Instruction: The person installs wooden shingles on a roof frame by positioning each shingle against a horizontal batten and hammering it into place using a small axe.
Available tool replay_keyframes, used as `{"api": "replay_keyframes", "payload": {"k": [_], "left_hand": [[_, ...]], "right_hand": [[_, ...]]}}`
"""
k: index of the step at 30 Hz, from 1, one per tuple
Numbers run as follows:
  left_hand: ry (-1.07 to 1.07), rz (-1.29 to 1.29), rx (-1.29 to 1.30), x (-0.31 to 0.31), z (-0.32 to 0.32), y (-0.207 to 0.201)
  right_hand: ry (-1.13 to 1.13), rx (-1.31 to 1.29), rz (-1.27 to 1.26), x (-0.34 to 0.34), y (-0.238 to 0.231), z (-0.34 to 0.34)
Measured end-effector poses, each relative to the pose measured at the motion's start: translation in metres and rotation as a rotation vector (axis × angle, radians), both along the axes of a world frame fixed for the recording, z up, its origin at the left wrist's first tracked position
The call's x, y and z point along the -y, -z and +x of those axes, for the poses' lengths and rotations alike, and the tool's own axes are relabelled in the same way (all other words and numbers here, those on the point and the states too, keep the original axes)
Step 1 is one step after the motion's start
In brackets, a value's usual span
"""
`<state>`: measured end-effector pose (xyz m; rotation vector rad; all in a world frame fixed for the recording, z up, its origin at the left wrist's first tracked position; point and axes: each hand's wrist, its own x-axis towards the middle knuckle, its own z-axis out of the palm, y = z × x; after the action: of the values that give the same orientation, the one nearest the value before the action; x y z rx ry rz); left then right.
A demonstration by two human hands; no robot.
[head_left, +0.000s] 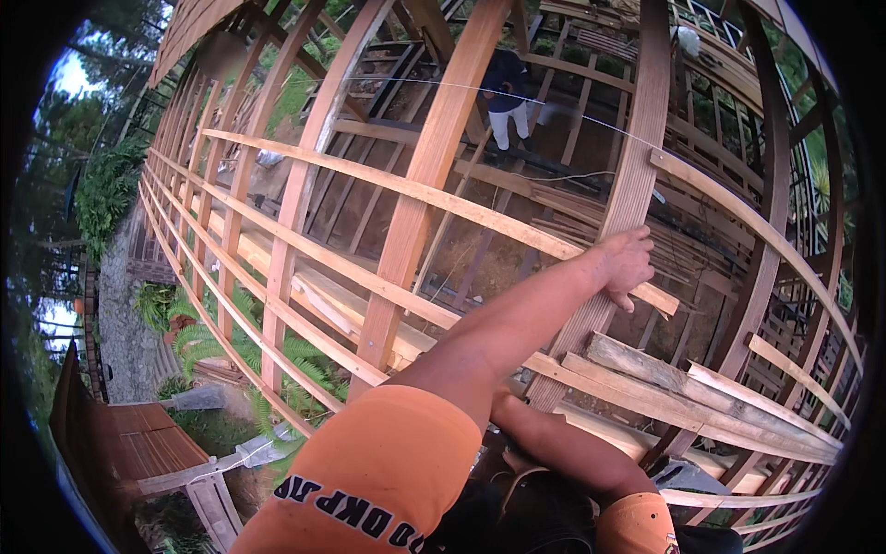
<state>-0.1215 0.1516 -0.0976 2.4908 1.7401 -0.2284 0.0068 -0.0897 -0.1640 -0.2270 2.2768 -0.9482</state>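
Observation:
My left arm reaches across the roof frame, and my left hand (628,263) is closed over a thin wooden batten (517,226) where it crosses a thick rafter (580,334). The batten's short free end sticks out to the right past my thumb. My right forearm bends in from the lower right. My right hand (504,408) lies below my left forearm, near the lower part of the same rafter; its fingers are hidden, so what it holds does not show.
Parallel rafters (434,175) and battens (323,254) run leftward, with open gaps between. Rough boards (637,365) lie across the rafters at right. Far below, a person in white trousers (508,127) stands on the ground. A string (591,118) stretches across the frame. A brown roof (138,439) lies lower left.

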Motion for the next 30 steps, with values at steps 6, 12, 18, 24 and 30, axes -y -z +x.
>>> {"api": "replay_keyframes", "payload": {"k": [6,12,18,24,30], "left_hand": [[-0.040,0.186,0.012,0.010,0.006,-0.017],[-0.140,0.264,0.038,0.042,-0.032,-0.047],[-0.247,-0.046,0.005,0.070,-0.045,-0.036],[-0.263,-0.099,-0.003,0.084,-0.058,-0.034],[-0.424,-0.120,0.262,0.089,-0.080,-0.053]], "right_hand": [[0.041,-0.069,-0.001,0.007,0.038,0.004],[0.121,-0.117,-0.106,0.010,0.077,0.015],[0.354,-0.264,-0.339,-0.024,0.137,0.047],[0.003,0.033,0.306,-0.018,-0.046,-0.003],[0.186,0.003,0.351,-0.041,-0.042,0.009]]}}
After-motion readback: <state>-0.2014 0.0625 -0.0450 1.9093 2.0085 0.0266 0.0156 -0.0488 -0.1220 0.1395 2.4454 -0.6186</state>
